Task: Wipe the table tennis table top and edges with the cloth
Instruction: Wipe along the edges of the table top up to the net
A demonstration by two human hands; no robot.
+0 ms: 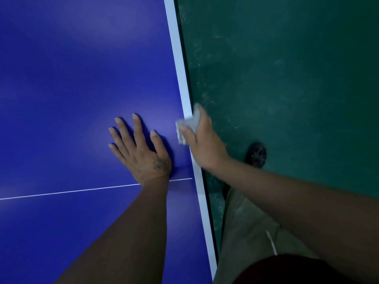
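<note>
The blue table tennis table top fills the left of the head view, with a white stripe along its right edge. My left hand lies flat on the blue surface with fingers spread, close to that edge. My right hand grips a small grey-white cloth folded over the table's edge, thumb on top and fingers down the side. The fingers below the edge are hidden.
A thin white line crosses the table top under my left wrist. Dark green floor lies to the right of the table. A black table wheel sits on the floor beside my right wrist. My trouser leg stands close to the edge.
</note>
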